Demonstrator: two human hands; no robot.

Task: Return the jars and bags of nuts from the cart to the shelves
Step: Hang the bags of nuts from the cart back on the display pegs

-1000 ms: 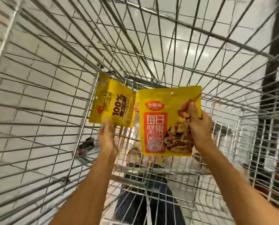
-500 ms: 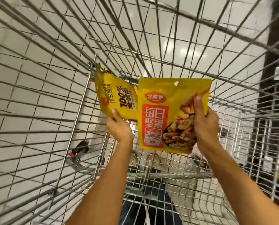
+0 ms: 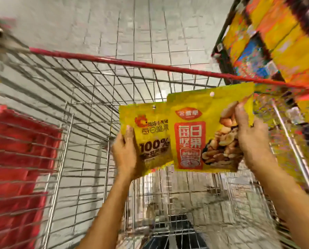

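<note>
Both hands are closed on bags of nuts: the left hand (image 3: 125, 155) is wrapped round the lower left edge of the left bag (image 3: 150, 130), and the right hand (image 3: 250, 141) is clamped on the right side of the right bag (image 3: 195, 133). The left bag's right edge is covered by the right bag, which overlaps it in front. The shelf (image 3: 276, 42) at upper right is so smeared that its stock cannot be made out. Two bags are counted, both yellow and held upright over the wire cart (image 3: 89, 97), below its red rim bar (image 3: 150, 64). "100%" is printed on the left bag; red lettering and pictured mixed nuts are shown on the right bag.
</note>
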